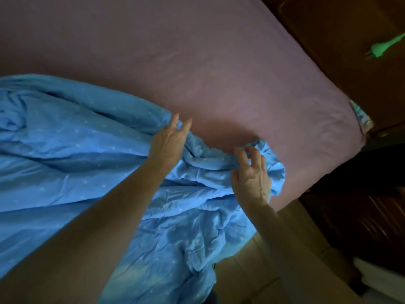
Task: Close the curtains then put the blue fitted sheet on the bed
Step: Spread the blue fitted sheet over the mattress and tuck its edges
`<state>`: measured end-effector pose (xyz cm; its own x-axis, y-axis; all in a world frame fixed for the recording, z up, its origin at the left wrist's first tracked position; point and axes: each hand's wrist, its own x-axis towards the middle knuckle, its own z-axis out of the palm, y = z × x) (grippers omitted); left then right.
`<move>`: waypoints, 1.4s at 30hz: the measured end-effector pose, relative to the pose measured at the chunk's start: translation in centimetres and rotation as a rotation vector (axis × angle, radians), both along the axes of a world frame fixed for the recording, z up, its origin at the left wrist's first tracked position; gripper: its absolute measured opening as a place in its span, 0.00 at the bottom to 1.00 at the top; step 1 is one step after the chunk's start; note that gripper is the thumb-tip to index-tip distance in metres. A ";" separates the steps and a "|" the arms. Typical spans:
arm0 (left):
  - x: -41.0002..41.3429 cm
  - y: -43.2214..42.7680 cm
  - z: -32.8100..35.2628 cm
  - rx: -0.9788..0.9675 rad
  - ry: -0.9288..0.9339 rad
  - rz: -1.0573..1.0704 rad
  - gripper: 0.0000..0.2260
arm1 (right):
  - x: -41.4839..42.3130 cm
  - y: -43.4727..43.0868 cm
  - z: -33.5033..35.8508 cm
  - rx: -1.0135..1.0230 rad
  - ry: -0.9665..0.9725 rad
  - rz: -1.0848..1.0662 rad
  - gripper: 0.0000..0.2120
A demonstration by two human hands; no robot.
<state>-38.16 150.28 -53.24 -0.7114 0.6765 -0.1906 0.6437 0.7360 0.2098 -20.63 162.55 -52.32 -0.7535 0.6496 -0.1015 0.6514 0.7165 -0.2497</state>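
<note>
Step in hand: the person is spreading the blue fitted sheet [87, 150] over the bed [219, 73]; the curtains are not showing in this view. The sheet is lying bunched across the bed's near side, its gathered hem reaching only partway toward the bed's far right corner, with some cloth hanging off the near edge.

The left hand [167, 141] is resting on the hem, fingers straight and slightly apart; the thumb is hidden. The right hand [252, 176] is poised on the gathered hem, fingers half-curled and spread, not evidently gripping.

Judgement: the next move is calling for a firm hold on the hem and a pull over that corner.
</note>
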 end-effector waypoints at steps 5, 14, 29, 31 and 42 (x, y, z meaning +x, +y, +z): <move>-3.4 1.6 -0.8 -0.251 -0.042 -0.038 0.33 | -0.6 0.3 -1.5 -0.211 -0.400 0.073 0.34; -4.6 8.5 1.3 0.210 0.085 0.025 0.11 | -0.9 6.9 -0.3 -0.062 -0.155 -0.196 0.19; 0.9 13.6 -1.2 0.255 0.031 -0.173 0.25 | 3.7 9.6 -2.1 -0.141 0.373 -0.468 0.30; 4.6 13.9 -0.3 0.328 0.023 -0.330 0.15 | 5.9 9.2 -2.7 -0.175 0.222 -0.589 0.28; 15.0 11.9 -2.1 -0.105 -0.047 -0.374 0.30 | 5.6 7.6 -4.7 -0.465 0.270 -0.298 0.30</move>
<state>-23.19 162.21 -55.33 -0.4084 0.8624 -0.2992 0.8628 0.4717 0.1819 -14.99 170.14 -57.02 -0.5847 0.7698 -0.2560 0.6774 0.2896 -0.6763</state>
